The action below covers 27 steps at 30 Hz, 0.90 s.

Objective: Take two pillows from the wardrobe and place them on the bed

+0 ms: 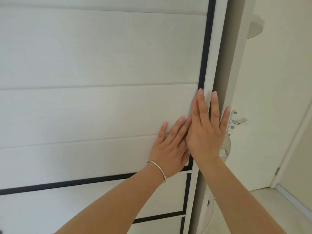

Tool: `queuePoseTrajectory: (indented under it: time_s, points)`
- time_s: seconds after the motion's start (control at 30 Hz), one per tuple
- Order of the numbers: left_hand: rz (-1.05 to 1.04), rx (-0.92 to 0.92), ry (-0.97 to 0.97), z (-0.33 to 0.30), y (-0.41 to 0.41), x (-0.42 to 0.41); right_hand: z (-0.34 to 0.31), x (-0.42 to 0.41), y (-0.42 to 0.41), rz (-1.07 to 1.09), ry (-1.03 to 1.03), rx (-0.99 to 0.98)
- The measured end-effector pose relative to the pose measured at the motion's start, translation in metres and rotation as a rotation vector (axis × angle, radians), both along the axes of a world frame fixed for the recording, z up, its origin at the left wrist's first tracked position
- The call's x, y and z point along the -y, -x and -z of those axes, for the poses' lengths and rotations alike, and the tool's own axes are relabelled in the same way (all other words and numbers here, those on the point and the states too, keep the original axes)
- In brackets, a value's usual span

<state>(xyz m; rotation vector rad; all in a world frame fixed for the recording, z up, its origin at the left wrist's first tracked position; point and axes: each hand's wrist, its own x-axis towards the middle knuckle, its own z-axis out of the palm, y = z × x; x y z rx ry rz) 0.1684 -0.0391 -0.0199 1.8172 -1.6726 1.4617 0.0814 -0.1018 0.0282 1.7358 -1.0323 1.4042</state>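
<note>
A white wardrobe door (101, 65) with padded horizontal panels and a black trim strip fills the left and middle of the head view. My left hand (170, 149), with a silver bangle on the wrist, lies flat on a panel near the door's right edge. My right hand (207, 130) overlaps it, fingers spread and pressed flat against the door's right edge and the white frame. Neither hand holds anything. No pillows and no bed are in view.
A white room door (263, 115) with a lever handle (239, 122) stands just right of the wardrobe. Rounded corner shelves (256, 27) stick out from the wardrobe's side. Pale floor (263, 208) shows at the lower right.
</note>
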Motion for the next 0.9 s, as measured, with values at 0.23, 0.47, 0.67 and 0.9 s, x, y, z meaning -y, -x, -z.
queuePoseTrajectory:
  time_s: [0.23, 0.47, 0.67, 0.9]
  points:
    - [0.019, 0.005, -0.015, -0.001, 0.011, 0.010, 0.004, 0.014, 0.011, -0.016, -0.004, 0.004]
    - [-0.001, 0.006, -0.033, -0.001, 0.016, 0.016, 0.005, 0.023, 0.015, -0.129, -0.053, 0.015]
    - [0.012, -0.017, -0.053, -0.004, 0.017, 0.011, 0.005, 0.023, 0.014, -0.206, -0.045, 0.037]
    - [0.115, -0.107, -0.133, 0.015, 0.012, -0.017, 0.016, 0.014, 0.024, -0.547, 0.026, 0.115]
